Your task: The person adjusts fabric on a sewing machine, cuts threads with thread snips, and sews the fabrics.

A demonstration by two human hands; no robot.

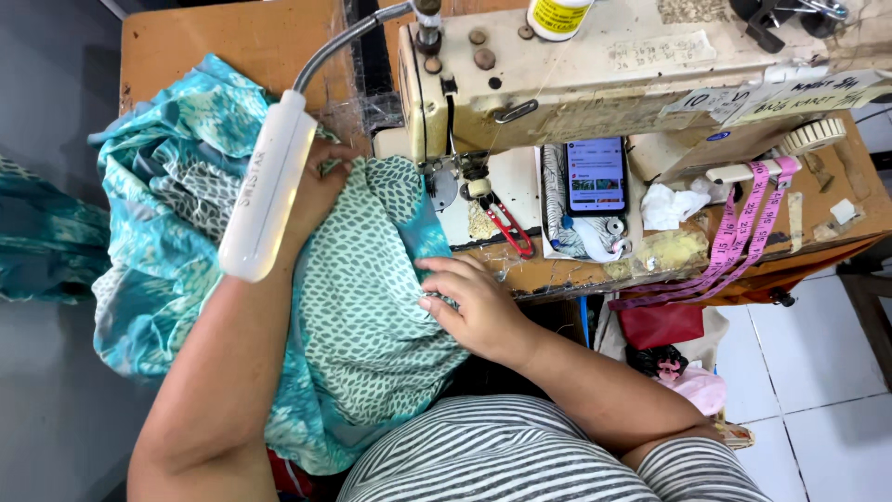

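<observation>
We see the fingers of the right hand loosely curled and pressed flat on the teal patterned fabric, pinning it rather than pinching it, at the front edge of the worktop. The left hand lies further back on the same cloth, palm down; a white lamp bar on a grey gooseneck crosses over it, so we cannot tell how far its fingers are spread or whether they grip a fold. The fabric covers the left half of the worktop, bunches over its left edge and hangs down off the front edge toward the striped shirt. Its right border reaches just beside the needle area of the cream sewing machine, which stands along the back of the worktop.

Just right of the needle, red-handled thread snips lie on the machine bed. Next to them a phone with a lit screen leans against the machine, with a crumpled white tissue to its right. A pink measuring tape drapes from the machine over the front right edge of the worktop. A yellow-labelled spool stands on top of the machine.
</observation>
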